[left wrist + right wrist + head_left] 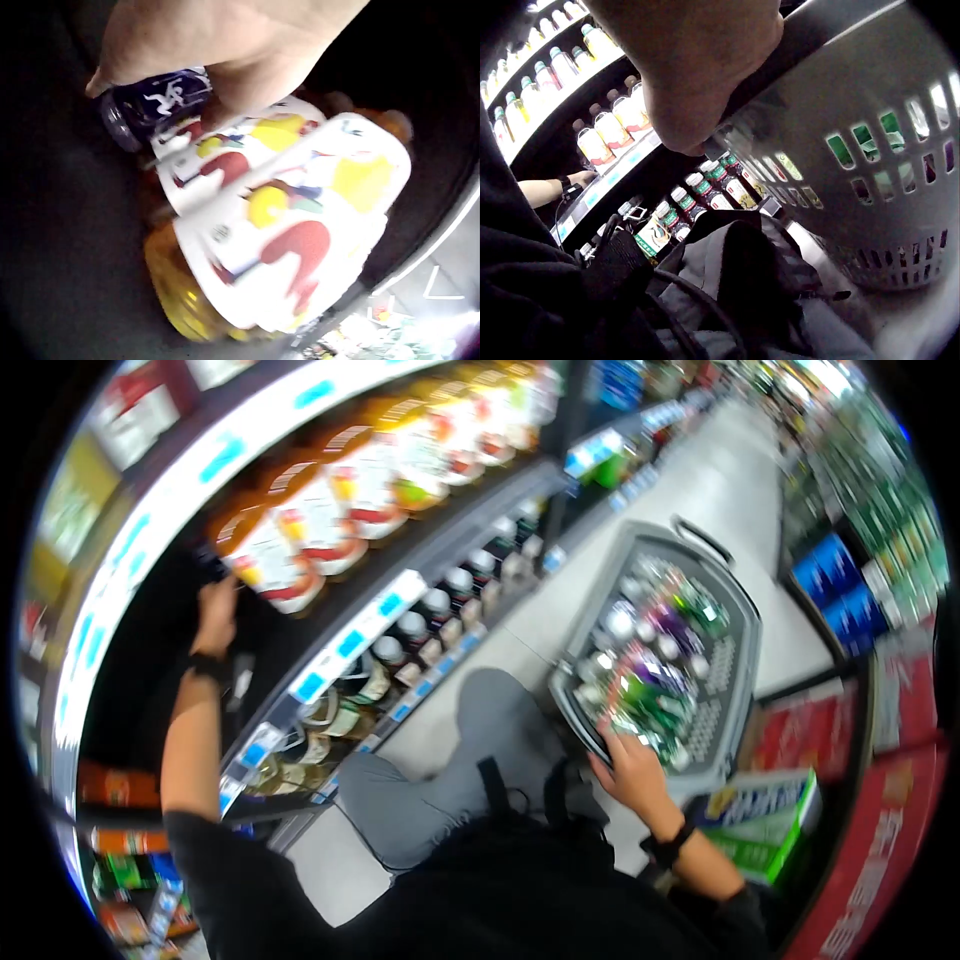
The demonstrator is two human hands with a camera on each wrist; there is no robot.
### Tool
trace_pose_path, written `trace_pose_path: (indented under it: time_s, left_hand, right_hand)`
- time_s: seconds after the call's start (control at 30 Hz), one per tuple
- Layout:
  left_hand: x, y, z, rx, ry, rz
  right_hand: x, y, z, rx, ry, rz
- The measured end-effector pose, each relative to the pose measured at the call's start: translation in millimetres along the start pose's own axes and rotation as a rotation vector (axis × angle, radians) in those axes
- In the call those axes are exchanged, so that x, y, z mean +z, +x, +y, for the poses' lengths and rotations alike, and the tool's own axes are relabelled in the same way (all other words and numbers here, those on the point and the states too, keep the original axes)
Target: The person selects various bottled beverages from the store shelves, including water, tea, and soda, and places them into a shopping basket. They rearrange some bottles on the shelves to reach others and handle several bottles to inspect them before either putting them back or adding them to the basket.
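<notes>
Deep in a dark shelf, my left hand (218, 615) reaches in beside a row of bottles with white fruit-print labels (270, 560). The left wrist view shows that hand (232, 45) gripping a dark purple bottle (161, 105) with white marks, lying tilted against the labelled bottles (300, 225). My right hand (635, 770) holds the near rim of a grey shopping basket (735, 700). Inside the basket are several wrapped goods (650, 690) in clear, green and purple. In the right wrist view, the right hand (712, 67) covers part of the rim.
Dark bottles with white caps (435, 600) line the lower shelf. A bright price rail (370, 630) runs along the shelf edge. Red cartons (810, 730) and a green-and-white pack (765, 820) stand at right. The pale aisle floor (700, 475) stretches away beyond the basket.
</notes>
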State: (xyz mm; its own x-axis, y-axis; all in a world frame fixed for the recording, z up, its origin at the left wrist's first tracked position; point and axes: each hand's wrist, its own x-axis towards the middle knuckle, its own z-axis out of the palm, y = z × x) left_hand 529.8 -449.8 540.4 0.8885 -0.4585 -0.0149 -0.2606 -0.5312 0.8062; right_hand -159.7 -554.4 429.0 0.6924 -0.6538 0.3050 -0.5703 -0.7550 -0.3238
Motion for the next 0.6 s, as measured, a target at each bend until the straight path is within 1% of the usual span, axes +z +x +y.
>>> trace_pose_path:
  time_s: [0.03,0.07,0.1,0.13,0.17,0.2,0.27,0.33,0.37,0.4,0.43,0.47,0.5,0.53,0.6]
  left_hand:
    - [13,-74,34,0.026,-0.382,0.078]
    - [12,-67,27,0.07,-0.398,-0.044]
    - [7,-100,35,0.147,-0.44,-0.128]
    - [9,-142,39,0.185,-0.309,-0.087]
    - [3,-142,29,0.254,-0.264,-0.114]
    - [7,-170,38,0.299,-0.156,-0.124]
    - [15,-182,13,0.444,0.32,-0.073]
    - [31,-194,-6,0.476,0.49,0.018]
    - [30,-189,-10,0.516,0.498,0.026]
    - [32,-187,-10,0.505,0.492,0.026]
    - [34,-184,-9,0.501,0.397,0.058]
    - [36,-181,-8,0.495,0.303,0.095]
    - [40,-183,-6,0.449,0.342,0.135]
    - [43,-184,-3,0.452,0.392,0.161]
    - [44,-195,8,0.428,0.478,0.201]
  right_hand:
    - [-6,11,4,-0.032,0.024,-0.021]
    - [-6,0,-1,-0.017,0.054,0.006]
    - [-8,1,1,-0.013,0.045,-0.016]
    - [-12,3,2,0.011,0.055,-0.04]
    - [-20,19,-9,-0.013,0.033,-0.054]
    - [-19,13,-9,-0.01,0.038,-0.044]
    - [-17,13,-7,0.018,0.078,-0.022]
    - [-19,16,-2,0.03,0.113,-0.009]
    - [-18,20,5,0.158,0.202,-0.117]
    - [-19,27,11,0.285,0.29,-0.225]
    - [-28,42,13,0.343,0.247,-0.272]
    - [-36,56,16,0.338,0.226,-0.273]
    - [-38,70,24,0.315,0.17,-0.241]
    - [-41,84,32,0.288,0.116,-0.206]
    - [-30,108,59,0.123,-0.086,-0.046]
